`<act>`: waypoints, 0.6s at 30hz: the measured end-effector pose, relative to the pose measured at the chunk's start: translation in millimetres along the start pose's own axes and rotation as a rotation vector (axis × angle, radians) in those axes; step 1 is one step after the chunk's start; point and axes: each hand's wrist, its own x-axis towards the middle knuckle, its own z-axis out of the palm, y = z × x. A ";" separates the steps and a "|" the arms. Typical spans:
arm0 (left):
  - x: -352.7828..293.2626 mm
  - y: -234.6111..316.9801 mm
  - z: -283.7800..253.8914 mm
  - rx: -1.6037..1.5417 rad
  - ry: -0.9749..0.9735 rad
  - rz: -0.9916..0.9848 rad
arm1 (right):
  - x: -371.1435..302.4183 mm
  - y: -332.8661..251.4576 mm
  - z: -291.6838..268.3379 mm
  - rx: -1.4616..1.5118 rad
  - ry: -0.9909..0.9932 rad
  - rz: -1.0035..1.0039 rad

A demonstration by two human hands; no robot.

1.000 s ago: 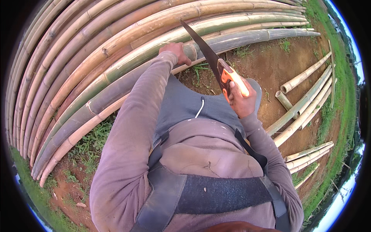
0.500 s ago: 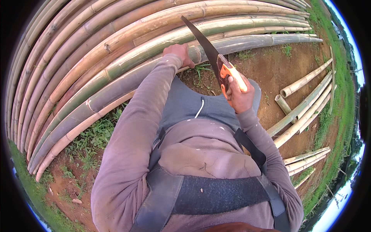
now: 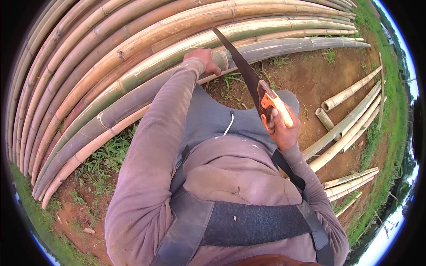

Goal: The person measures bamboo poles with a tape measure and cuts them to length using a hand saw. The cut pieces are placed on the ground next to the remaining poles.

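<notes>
My right hand (image 3: pixel 284 130) is closed around the orange-and-white handle of a hand saw (image 3: pixel 243 66). The dark blade slants up and to the left, crossing a thick grey-green bamboo pole (image 3: pixel 262 50) near a node; from above I cannot tell how deep its teeth sit. Just left of the blade, my left hand (image 3: pixel 205 59) wraps over the same pole and grips it. Its fingertips on the far side are hidden. Beneath the pole, my legs in grey trousers (image 3: pixel 213 122) show.
Many long bamboo poles (image 3: pixel 88 57) lie side by side beyond and to the left. Shorter cut bamboo pieces (image 3: pixel 350 91) rest on brown soil at the right, with more poles (image 3: pixel 350 182) below them. Grass (image 3: pixel 104 162) grows at the left.
My right hand has drawn the saw back toward me and to the right, so the blade tip sits lower. My left hand stays on the pole, shifted only slightly.
</notes>
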 end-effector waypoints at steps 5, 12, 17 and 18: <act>-4.0 2.7 2.2 -0.027 0.021 -0.001 | -38.0 -8.9 -18.8 0.044 0.004 0.012; 0.8 11.0 4.7 0.010 -0.008 0.020 | 56.2 4.0 39.8 0.040 0.028 0.043; 0.3 1.2 4.1 -0.025 0.013 0.004 | -63.3 -15.7 -25.9 0.108 0.041 -0.005; -1.0 3.1 6.0 -0.019 0.013 -0.009 | -54.7 -5.7 -21.3 0.069 0.032 -0.073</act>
